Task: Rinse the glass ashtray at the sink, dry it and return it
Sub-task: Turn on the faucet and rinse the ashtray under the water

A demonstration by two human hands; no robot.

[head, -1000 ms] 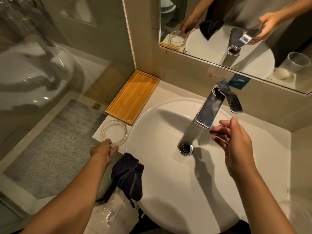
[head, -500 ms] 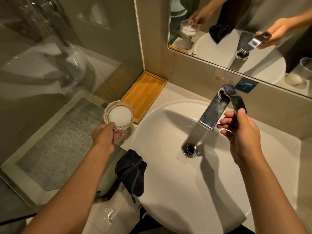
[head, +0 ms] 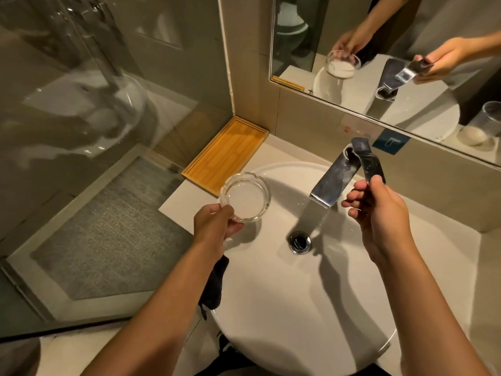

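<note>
The round clear glass ashtray (head: 244, 198) hangs over the left rim of the white sink (head: 298, 308), pinched at its near edge by my left hand (head: 214, 226). My right hand (head: 379, 215) grips the end of the chrome tap lever (head: 367, 161), thumb on top. Below the lever the flat chrome spout (head: 332, 184) juts out, and a thin stream of water falls from it toward the drain (head: 300, 242). A dark cloth (head: 214, 289) lies on the counter at the sink's left side, mostly hidden by my left forearm.
A bamboo tray (head: 225, 156) lies in the counter's back-left corner. A glass shower partition (head: 81, 104) borders the counter on the left. The mirror (head: 393, 50) above the tap reflects my hands, the ashtray and a tumbler off to the right.
My left hand lifted the ashtray off the counter and carried it right, over the sink's rim. My right hand rose to the tap lever and gripped it; water now runs.
</note>
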